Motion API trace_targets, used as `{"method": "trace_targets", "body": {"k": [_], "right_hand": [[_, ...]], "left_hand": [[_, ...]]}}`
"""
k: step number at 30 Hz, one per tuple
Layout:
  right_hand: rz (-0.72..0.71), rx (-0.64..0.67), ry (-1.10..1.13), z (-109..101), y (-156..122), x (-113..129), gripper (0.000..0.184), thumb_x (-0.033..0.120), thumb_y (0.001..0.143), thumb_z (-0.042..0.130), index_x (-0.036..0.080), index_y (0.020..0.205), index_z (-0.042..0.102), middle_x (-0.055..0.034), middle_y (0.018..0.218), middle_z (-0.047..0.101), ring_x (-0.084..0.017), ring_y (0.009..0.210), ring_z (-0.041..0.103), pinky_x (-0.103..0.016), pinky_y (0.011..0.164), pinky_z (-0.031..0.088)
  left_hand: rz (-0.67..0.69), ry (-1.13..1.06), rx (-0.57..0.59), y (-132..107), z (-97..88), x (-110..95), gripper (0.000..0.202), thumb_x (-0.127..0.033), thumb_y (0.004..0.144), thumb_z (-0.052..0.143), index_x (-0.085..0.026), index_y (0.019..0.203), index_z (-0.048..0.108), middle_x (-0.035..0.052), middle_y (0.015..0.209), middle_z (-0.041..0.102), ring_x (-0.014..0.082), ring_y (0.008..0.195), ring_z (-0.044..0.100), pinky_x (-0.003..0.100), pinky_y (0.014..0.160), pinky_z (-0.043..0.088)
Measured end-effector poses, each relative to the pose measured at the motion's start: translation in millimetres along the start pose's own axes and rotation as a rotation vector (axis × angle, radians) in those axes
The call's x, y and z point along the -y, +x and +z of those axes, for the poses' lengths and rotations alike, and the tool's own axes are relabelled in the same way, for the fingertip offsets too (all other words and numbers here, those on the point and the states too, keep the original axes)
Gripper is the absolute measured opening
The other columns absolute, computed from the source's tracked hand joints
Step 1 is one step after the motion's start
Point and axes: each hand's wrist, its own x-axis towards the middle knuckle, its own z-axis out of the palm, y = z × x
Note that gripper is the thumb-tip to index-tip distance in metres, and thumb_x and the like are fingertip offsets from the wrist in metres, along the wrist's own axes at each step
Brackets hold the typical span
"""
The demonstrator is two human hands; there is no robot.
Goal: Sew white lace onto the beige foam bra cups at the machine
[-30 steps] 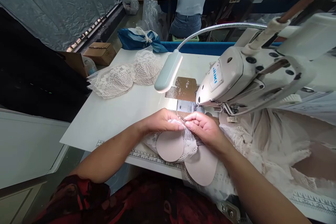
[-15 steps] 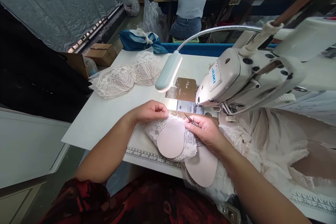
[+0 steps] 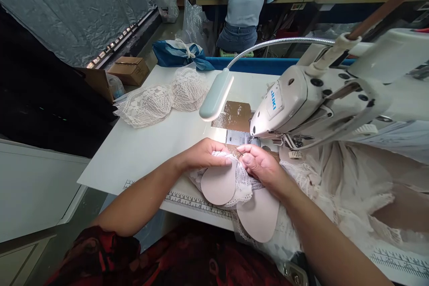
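My left hand (image 3: 208, 153) is closed on the upper edge of a white lace bra (image 3: 244, 187), its thumb lying over a smooth pale cup (image 3: 218, 184). A second pale cup (image 3: 258, 215) hangs lower, over the table's front edge. Close beside the left fingertips, my right hand (image 3: 263, 165) is closed around small thread snips (image 3: 238, 151); only a thin dark bit of them shows, the rest hidden by the fingers. Both hands are just in front of the needle area of a white sewing machine (image 3: 284, 98).
Another lace bra (image 3: 144, 105) lies on the white table (image 3: 114, 161) at the back left. A lamp (image 3: 216, 94) on a bendy neck hangs above the work. Heaped sheer lace fabric (image 3: 335, 183) covers the right side. Beyond the table sits a co-worker (image 3: 250, 0), back turned.
My left hand has shifted right along the lace edge, its thumb now over the cup. My right fingers have closed in, covering most of the snips. The hands are closer together.
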Motion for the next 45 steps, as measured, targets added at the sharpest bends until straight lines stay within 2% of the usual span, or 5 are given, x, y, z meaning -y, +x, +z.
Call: {"method": "trace_targets", "body": {"k": [7,16,22,37,45], "right_hand": [[0.045,0.083,-0.040,-9.2,-1.3,-2.0,0.035,0.049,0.079,0.064,0.019,0.096,0.060,-0.0022,0.075,0.063,-0.015,0.066,0.058,-0.028,0.060,0.046],[-0.074,0.089,-0.106,3.2,-2.6,3.2,0.024,0.042,0.084,0.061,0.020,0.092,0.063,-0.0006,0.073,0.061,-0.013,0.063,0.055,-0.026,0.057,0.045],[-0.063,0.043,-0.137,2.3,-4.1,7.1,0.022,0.040,0.082,0.062,0.019,0.087,0.063,-0.0022,0.079,0.063,-0.014,0.068,0.058,-0.027,0.060,0.047],[-0.059,0.075,-0.175,-0.3,-0.8,2.7,0.025,0.043,0.084,0.059,0.018,0.084,0.060,0.0013,0.067,0.056,-0.011,0.058,0.050,-0.025,0.052,0.039],[-0.116,0.086,-0.295,4.8,1.2,5.7,0.019,0.038,0.085,0.058,0.019,0.086,0.061,-0.0026,0.075,0.065,-0.015,0.067,0.057,-0.028,0.059,0.044]], "left_hand": [[-0.026,-0.082,-0.012,-2.8,-2.7,-2.1,0.028,-0.035,0.073,0.076,-0.012,0.088,0.072,0.0045,0.083,0.065,0.0139,0.075,0.057,0.024,0.068,0.045],[-0.012,-0.011,0.098,-0.3,0.4,-3.4,0.030,-0.038,0.074,0.073,-0.009,0.073,0.066,-0.0025,0.062,0.048,0.0077,0.058,0.042,0.020,0.053,0.031],[-0.020,-0.005,0.112,-0.1,0.7,-2.4,0.033,-0.041,0.075,0.072,-0.009,0.078,0.066,-0.0015,0.065,0.048,0.0088,0.060,0.043,0.021,0.054,0.033],[0.020,0.071,0.125,0.6,2.6,-3.6,0.041,-0.046,0.073,0.071,-0.012,0.061,0.052,-0.0042,0.059,0.036,0.0067,0.055,0.031,0.021,0.049,0.021],[0.001,0.090,0.116,2.8,4.4,3.3,0.043,-0.046,0.071,0.073,-0.012,0.057,0.050,-0.0054,0.057,0.032,0.0057,0.053,0.028,0.021,0.048,0.018]]}}
